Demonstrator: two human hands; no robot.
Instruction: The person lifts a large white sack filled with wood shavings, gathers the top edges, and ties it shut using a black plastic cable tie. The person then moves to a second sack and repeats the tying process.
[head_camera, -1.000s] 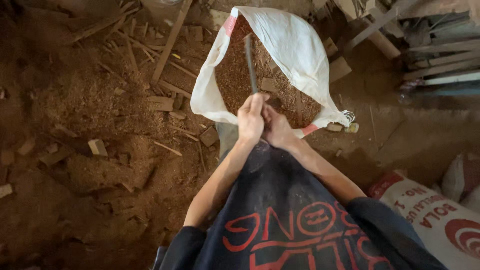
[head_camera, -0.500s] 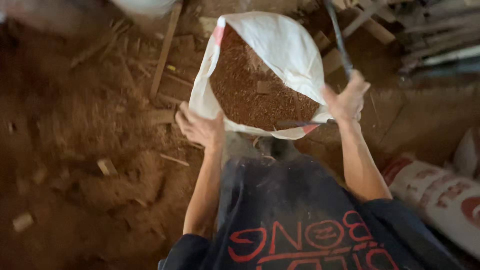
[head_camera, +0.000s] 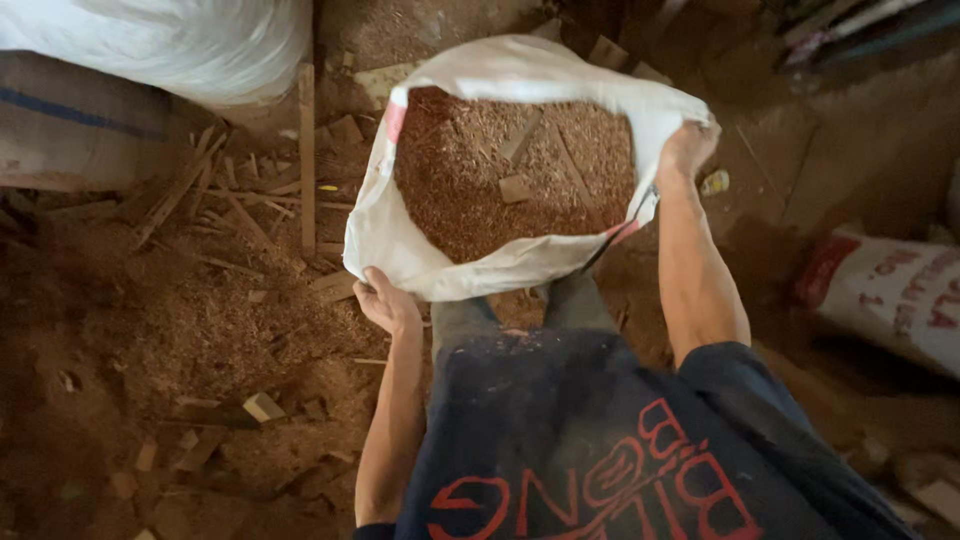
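Between gripping left hand (head_camera: 388, 305) and right hand (head_camera: 688, 148), white sack (head_camera: 520, 75) of sawdust (head_camera: 470, 180).

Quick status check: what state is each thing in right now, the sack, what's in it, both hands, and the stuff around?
White sack: mouth open, held up at both rims.
Sawdust: fills the sack, wood offcuts on top.
Left hand: gripping the sack's near-left rim.
Right hand: gripping the right rim.
Second white sack: full, lying on its side.
Wood strips: scattered on the floor.
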